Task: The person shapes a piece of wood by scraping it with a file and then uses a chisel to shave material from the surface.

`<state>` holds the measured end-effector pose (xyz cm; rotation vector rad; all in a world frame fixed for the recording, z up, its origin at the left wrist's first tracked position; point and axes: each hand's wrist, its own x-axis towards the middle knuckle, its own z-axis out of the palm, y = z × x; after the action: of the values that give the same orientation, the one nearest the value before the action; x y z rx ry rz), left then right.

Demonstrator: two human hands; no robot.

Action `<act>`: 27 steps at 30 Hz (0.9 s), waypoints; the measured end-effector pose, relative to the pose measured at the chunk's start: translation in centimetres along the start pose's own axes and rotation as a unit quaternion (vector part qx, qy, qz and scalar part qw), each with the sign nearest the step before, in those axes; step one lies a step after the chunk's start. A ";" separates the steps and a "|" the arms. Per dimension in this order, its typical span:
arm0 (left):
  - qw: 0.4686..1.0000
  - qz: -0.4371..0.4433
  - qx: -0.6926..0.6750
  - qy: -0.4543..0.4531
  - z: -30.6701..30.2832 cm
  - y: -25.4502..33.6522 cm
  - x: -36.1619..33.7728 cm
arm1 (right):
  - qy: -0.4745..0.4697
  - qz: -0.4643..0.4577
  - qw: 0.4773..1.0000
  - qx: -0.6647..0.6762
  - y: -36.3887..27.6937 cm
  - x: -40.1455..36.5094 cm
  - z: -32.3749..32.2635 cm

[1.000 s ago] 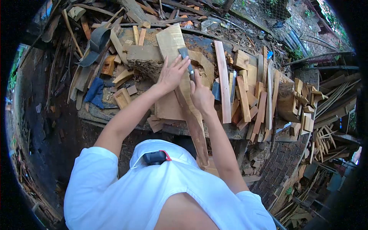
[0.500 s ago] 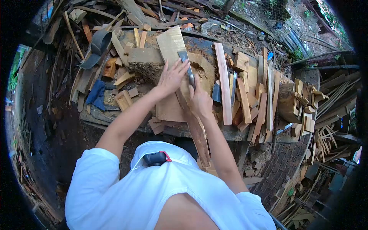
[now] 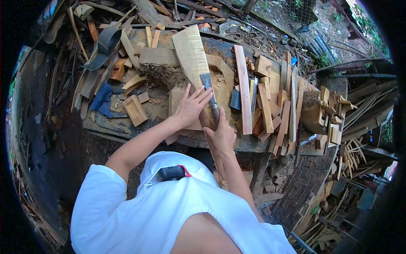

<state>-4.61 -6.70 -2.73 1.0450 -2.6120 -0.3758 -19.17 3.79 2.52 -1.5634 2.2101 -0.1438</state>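
A long plank (image 3: pixel 190 51) slants across the bench, its wide far end pale and the part nearer me darker and narrower. On its right edge lies a wide-bladed chisel (image 3: pixel 206 79), blade pointing away from me. My right hand (image 3: pixel 222 136) is wrapped round the chisel's dark handle (image 3: pixel 216 114). Flat on the plank rests my left hand (image 3: pixel 191 109), fingers stretched out, with the fingertips against the chisel blade. Beneath the plank sits a thick, rough wooden block (image 3: pixel 158 59) with a crumbling front face.
Several loose strips, including a long pinkish one (image 3: pixel 242 89), lie to the right. Further right is a pile of small offcuts (image 3: pixel 334 110). On the left are a blue cloth (image 3: pixel 102 100), a curled grey strip (image 3: pixel 105 44) and a wood block (image 3: pixel 135 110).
The chisel has slid back along the plank toward me, with both hands moving with it. More of the pale far face now shows. The camera view has shifted slightly.
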 end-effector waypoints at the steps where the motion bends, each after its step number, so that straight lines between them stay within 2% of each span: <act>1: 1.000 -0.001 -0.011 -0.001 -0.1 0.3 -0.3 | 0.000 0.002 1.000 0.005 0.0 -0.3 0.1; 3: 1.000 -0.007 -0.020 0.001 -0.4 1.1 -1.3 | 0.000 -0.001 1.000 0.008 0.2 -1.3 0.3; 5: 0.999 0.029 -0.005 -0.023 -0.8 2.3 -2.7 | -0.034 0.012 0.998 0.041 1.0 -3.4 0.4; 11: 0.995 0.086 -0.032 -0.032 -0.9 4.3 -5.1 | -0.043 -0.009 0.996 0.078 3.6 -6.8 0.3; 13: 0.994 0.095 -0.039 -0.034 -1.1 4.0 -4.4 | -0.036 -0.005 0.997 0.068 3.4 -6.6 -0.3; 15: 0.995 0.098 -0.024 -0.024 -1.4 2.9 -3.5 | 0.057 -0.048 0.994 0.075 2.4 -5.6 -0.5; 20: 0.995 0.095 -0.010 0.005 -1.4 1.1 -1.5 | 0.058 -0.010 0.992 0.108 1.0 -3.0 -1.4; 27: 0.996 0.085 -0.017 -0.013 -1.4 0.5 -0.7 | 0.055 -0.057 0.994 0.080 0.9 -0.8 -1.3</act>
<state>-3.92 -6.04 -1.39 0.8053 -2.6827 -0.3936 -20.19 4.66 3.61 -1.6273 2.1310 -0.4392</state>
